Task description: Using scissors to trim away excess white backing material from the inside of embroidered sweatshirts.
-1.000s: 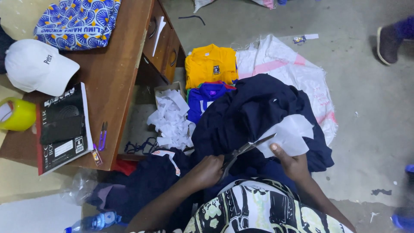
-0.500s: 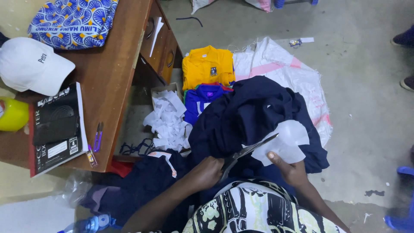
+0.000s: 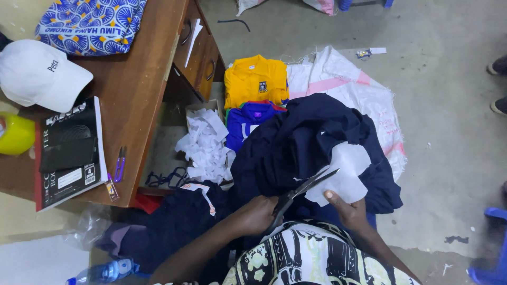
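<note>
Two hands: left [image 3: 257, 214] grips metal scissors [image 3: 303, 190]; right [image 3: 346, 211] pinches thin white backing [image 3: 343, 174].

Both forearms rise from the bottom edge of the frame toward its lower middle, bare and bent at the elbow, converging slightly. The left hand [image 3: 257, 214] sits left of centre, knuckles up, fingers curled shut in a fist-like grip; the fingertips are tucked under and cannot be seen clearly. The right hand [image 3: 344, 209] lies just to its right, a little apart, wrist angled toward the upper left, the thumb extended upward and pressed flat, the other fingers apparently folded beneath and hidden.
</note>
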